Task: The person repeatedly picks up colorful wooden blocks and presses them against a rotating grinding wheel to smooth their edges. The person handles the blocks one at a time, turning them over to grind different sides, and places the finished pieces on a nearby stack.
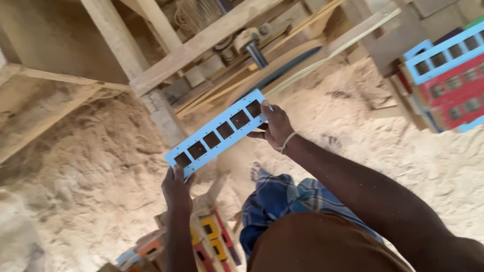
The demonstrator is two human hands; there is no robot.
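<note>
I hold a long light-blue wooden strip (219, 131) with several square cut-outs, tilted up to the right, above the sandy ground. My left hand (176, 184) grips its lower left end. My right hand (277, 125) grips its upper right end, a white band at the wrist. Below my left arm lies a pile of similar painted strips (208, 250) in yellow, red and orange.
A stack of blue and red slotted strips (470, 65) rests at the upper right. Wooden beams (204, 39) and a machine frame with a metal roller (256, 54) stand ahead. Sawdust and sand (86, 181) cover the ground. A foot (257, 171) shows below.
</note>
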